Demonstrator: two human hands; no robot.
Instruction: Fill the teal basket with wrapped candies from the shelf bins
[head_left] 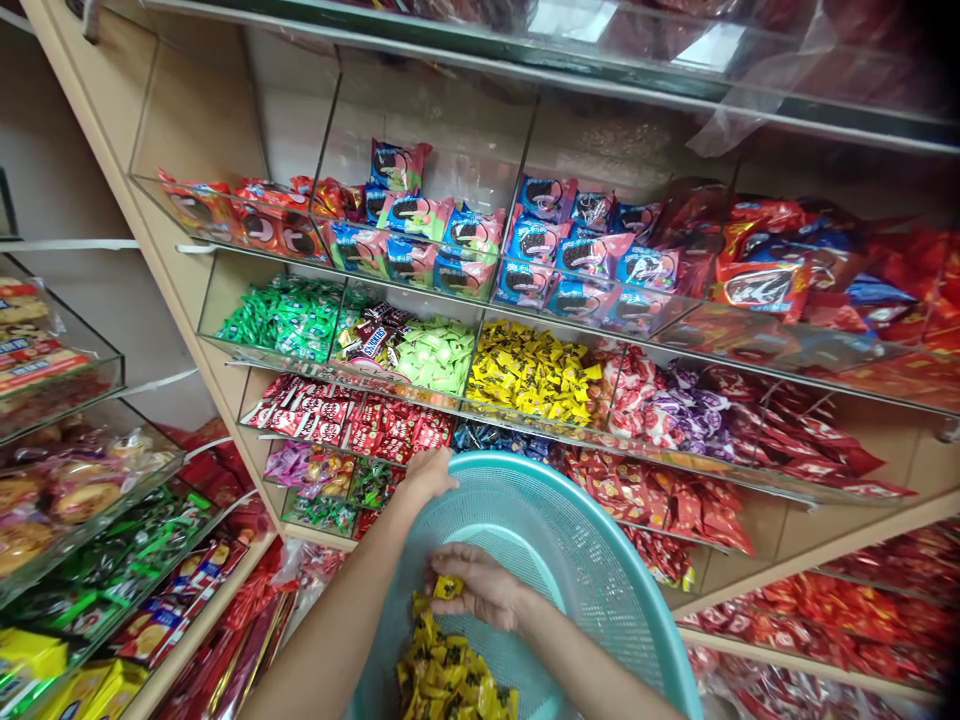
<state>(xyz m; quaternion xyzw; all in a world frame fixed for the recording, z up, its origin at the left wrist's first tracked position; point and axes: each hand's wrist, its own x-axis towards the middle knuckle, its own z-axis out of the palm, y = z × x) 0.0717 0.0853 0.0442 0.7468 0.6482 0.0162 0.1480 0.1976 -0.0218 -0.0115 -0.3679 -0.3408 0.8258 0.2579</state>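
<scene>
My left hand is closed on the far rim of a round turquoise plastic basket, which is tilted toward me. Inside the basket, my right hand is cupped with its fingers curled around a yellow-wrapped candy. Beneath that hand, a heap of yellow-wrapped candies lies along the basket's lower left side. Similar yellow candies fill a clear shelf compartment just beyond the basket.
Beside the yellow candies are green packets, pale green sweets and purple-wrapped candies. A shelf above holds blue-and-pink cookie packs. Clear shelf fronts project toward the basket. More packaged snacks stand on the left.
</scene>
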